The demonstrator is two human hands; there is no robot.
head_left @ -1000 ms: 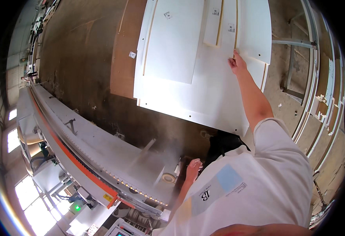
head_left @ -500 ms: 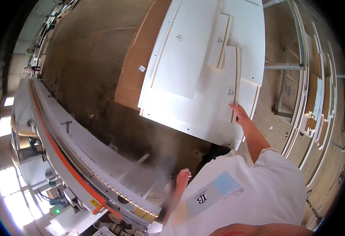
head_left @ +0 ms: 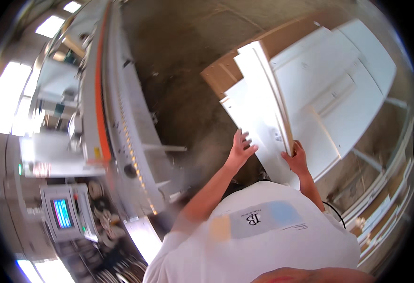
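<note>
- From here I see the right hand (head_left: 297,159) with its grip closed on the near end of a narrow white board (head_left: 275,106).
- That board slants over the stack of white panels (head_left: 310,89); I can't tell whether its far end touches them.
- The left hand (head_left: 240,152) is empty, fingers spread, just beside the stack's near edge.
- Held by one end, the board could, I'd judge, tip or twist from its own leverage.
- A dragging far end might scratch the panels beneath.
- A wide swing leftward might knock the long machine with the orange stripe (head_left: 102,101).
</note>
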